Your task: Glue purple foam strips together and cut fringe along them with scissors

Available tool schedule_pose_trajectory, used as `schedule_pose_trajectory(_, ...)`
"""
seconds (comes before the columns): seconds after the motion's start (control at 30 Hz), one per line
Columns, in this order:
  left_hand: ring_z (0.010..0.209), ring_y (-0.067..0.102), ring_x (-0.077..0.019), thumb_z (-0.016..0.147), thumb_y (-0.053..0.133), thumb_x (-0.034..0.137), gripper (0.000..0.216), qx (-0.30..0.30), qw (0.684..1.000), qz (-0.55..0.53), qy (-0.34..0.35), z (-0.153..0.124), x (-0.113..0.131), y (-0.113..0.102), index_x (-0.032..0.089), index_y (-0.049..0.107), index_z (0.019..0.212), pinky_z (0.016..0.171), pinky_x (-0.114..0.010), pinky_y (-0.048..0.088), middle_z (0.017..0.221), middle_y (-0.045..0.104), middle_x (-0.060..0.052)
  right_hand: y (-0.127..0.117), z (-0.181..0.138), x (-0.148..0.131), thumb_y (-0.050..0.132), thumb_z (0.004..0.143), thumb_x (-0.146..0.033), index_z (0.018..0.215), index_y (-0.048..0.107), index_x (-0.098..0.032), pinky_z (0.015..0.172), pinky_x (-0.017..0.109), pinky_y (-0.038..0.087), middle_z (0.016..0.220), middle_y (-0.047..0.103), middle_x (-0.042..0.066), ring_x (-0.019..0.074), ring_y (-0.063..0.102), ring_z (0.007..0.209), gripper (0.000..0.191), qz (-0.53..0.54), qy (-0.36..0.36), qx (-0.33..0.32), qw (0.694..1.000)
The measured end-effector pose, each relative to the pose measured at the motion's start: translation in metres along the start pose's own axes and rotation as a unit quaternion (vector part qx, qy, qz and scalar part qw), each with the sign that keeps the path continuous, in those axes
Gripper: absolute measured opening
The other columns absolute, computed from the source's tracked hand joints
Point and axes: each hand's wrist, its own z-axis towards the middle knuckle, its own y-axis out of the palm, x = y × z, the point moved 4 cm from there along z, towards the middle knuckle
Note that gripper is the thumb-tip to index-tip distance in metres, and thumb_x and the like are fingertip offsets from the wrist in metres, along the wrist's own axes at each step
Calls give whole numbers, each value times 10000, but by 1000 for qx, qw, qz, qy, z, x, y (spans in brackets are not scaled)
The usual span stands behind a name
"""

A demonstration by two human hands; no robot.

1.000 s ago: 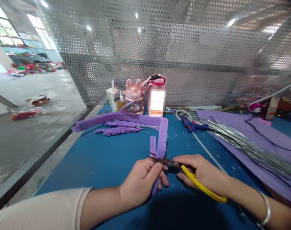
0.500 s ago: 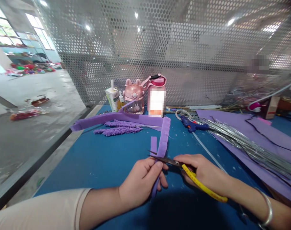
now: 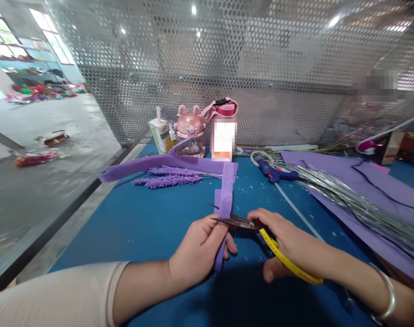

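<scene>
Between thumb and fingers, my left hand (image 3: 202, 247) pinches a long purple strip (image 3: 227, 181). The strip's lower end hangs below my fingers, and its upper part runs back over the table and off to the left. My right hand (image 3: 285, 238) grips scissors (image 3: 239, 222) with yellow tape wrapped on the handle. Their blades are parted, one on each side of the strip, just above my left fingertips. A short purple piece shows partly behind the strip. Two purple lavender-like sprigs (image 3: 167, 181) lie behind my hands on the blue table.
At the back stand a drink carton (image 3: 161, 136), a rabbit-eared bottle (image 3: 190, 136) and a pink bottle (image 3: 223, 111). A blue glue gun (image 3: 276, 172) lies to the right, beside silver wires (image 3: 346, 204) on purple sheets (image 3: 384, 177). Perforated metal panels (image 3: 227, 54) rise behind.
The scissor blades have opened wider around the strip, and my right thumb has moved down away from the other fingers. The strip's near section has shifted slightly left.
</scene>
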Motion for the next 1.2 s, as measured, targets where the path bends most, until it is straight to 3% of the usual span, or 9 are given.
schedule_pose_trajectory(0.27,515,500,-87,902,394,407,354,-19,999,33,9,1,4,4,112,590,889,478,-199,385,641,620,-34,1,1,-3,784,475,-558,1144,419,-283,869,364,387,1122,488,14,251,466,995,810,30,-4,-11,999)
schedule_pose_trajectory(0.47,525,509,-90,907,382,407,363,1,998,49,27,-1,5,3,124,586,805,492,-201,394,630,610,-26,4,-2,-5,806,466,-513,1172,392,-288,872,384,372,1156,473,22,267,455,1002,849,14,-13,-10,1000)
schedule_pose_trajectory(0.63,561,525,-94,917,367,387,394,-6,996,78,50,-2,7,4,117,609,762,533,-203,407,644,612,-38,6,-1,-4,796,445,-557,1162,398,-280,854,386,377,1134,485,26,266,458,982,866,12,-20,-3,1000)
schedule_pose_trajectory(1.2,590,537,-113,921,363,348,388,-16,993,98,71,-4,10,4,116,618,743,578,-222,424,664,615,-52,-1,8,-17,815,431,-527,921,625,-213,652,257,419,832,583,4,181,537,744,613,80,-91,52,991)
